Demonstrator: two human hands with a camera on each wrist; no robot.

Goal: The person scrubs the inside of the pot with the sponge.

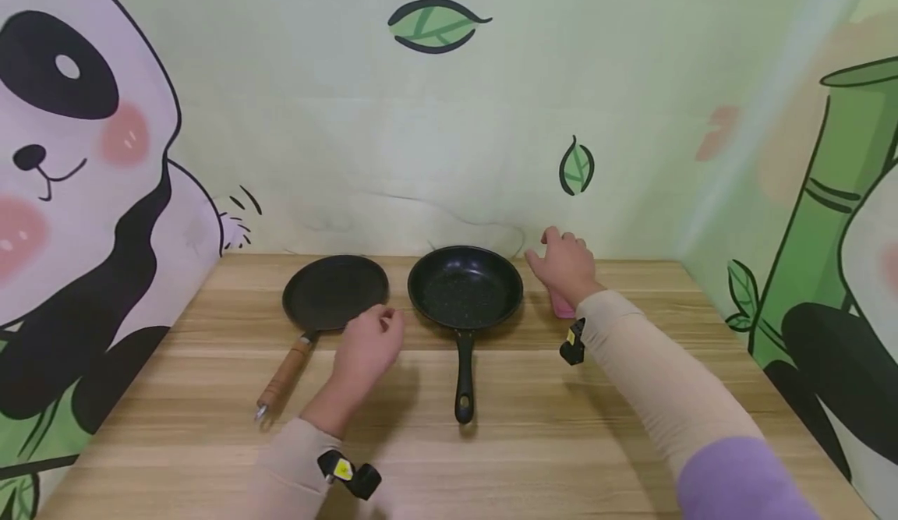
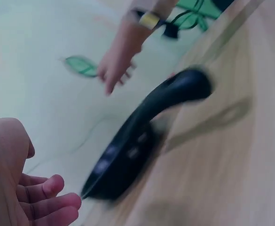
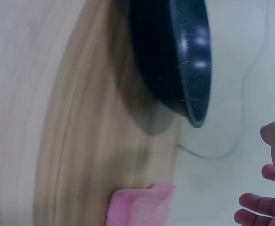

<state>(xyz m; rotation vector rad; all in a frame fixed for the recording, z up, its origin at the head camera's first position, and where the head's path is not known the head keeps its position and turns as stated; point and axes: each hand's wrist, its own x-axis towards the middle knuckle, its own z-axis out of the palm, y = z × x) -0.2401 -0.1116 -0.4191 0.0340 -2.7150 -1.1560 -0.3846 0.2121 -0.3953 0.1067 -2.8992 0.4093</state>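
Observation:
A black frying pan (image 1: 464,290) with a black handle rests on the table, its handle toward me. To its left lies a flat black pan (image 1: 335,290) with a wooden handle. My left hand (image 1: 366,352) hovers between the two pans with fingers loosely bent and nothing in them. Right of the frying pan, my right hand (image 1: 567,267) is raised above a pink sponge or folded cloth (image 3: 141,206); its exact kind is unclear. In the right wrist view, the right fingers are apart from it and hold nothing.
The wood-patterned table (image 1: 519,442) ends at a back wall (image 1: 316,130) printed with leaves, just behind the pans. Panda and bamboo pictures cover the side walls. A thin dark line runs along the lower back wall.

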